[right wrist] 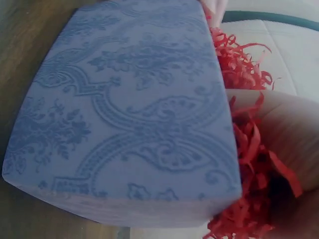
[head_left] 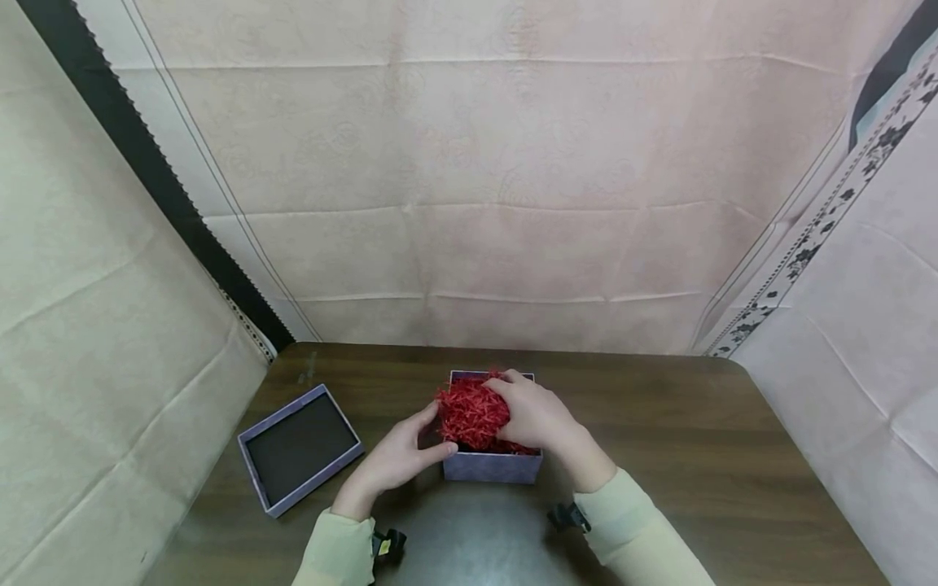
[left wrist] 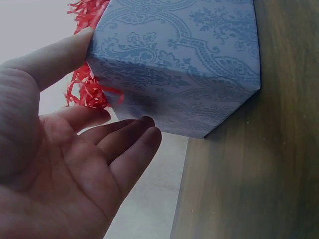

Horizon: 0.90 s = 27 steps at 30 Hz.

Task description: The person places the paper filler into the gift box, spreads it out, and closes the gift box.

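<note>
A blue-patterned box [head_left: 493,468] stands on the table, heaped with red shredded paper [head_left: 472,413] that rises above its rim. My right hand [head_left: 538,415] reaches in from the right, thumb and fingers around part of the shreds. In the right wrist view, loose red strands [right wrist: 249,144] hang over the edge beside that hand, whose fingertips are hidden. At the box's left side is my left hand [head_left: 403,454]. Its thumb touches the near corner of the rim, and its loosely bent fingers [left wrist: 132,154] lie along the left wall by some strands.
A lid [head_left: 300,446] with a dark inside and a blue-patterned rim lies inside-up on the brown table [head_left: 652,423], left of the box. Pale cloth [head_left: 513,179] hangs behind the table and along both sides.
</note>
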Each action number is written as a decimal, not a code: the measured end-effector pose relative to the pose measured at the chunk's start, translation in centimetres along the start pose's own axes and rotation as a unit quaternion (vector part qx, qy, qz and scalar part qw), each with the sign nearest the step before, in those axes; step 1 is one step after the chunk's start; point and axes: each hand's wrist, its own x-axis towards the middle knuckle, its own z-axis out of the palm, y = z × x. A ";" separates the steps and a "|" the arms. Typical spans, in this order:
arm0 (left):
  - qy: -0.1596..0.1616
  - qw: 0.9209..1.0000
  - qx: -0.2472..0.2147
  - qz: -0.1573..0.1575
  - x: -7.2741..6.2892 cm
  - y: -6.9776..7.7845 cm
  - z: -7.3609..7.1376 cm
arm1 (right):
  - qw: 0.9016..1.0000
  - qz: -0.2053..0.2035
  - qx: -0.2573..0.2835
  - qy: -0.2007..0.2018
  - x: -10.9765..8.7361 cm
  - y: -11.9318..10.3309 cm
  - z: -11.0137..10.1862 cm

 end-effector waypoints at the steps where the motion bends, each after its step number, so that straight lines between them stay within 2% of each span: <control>1: 0.000 1.000 -0.001 0.001 0.0 0.0 0.0 | 1.000 -0.003 -0.010 -0.001 0.1 -0.1 0.1; 5: -0.004 1.000 -0.006 0.010 0.1 -0.2 0.0 | 0.999 -0.015 -0.036 0.001 0.5 -0.3 0.9; 10: -0.005 1.000 -0.006 0.022 0.0 -0.1 -0.1 | 0.998 -0.014 -0.057 -0.016 1.2 -0.5 2.1; 15: -0.004 1.000 -0.005 0.020 -0.1 -0.2 -0.1 | 0.998 -0.028 -0.048 -0.039 1.6 -0.5 2.5; 21: -0.006 1.000 -0.002 0.016 -0.1 -0.3 0.0 | 0.996 -0.019 0.006 -0.087 0.7 -0.7 0.2; 24: -0.008 1.000 -0.003 0.023 -0.1 -0.2 -0.1 | 0.997 -0.029 -0.002 -0.076 0.0 -1.2 -1.3; 27: -0.009 1.000 -0.001 0.026 -0.1 -0.1 -0.2 | 0.996 -0.069 -0.012 -0.051 -0.3 -1.7 -2.0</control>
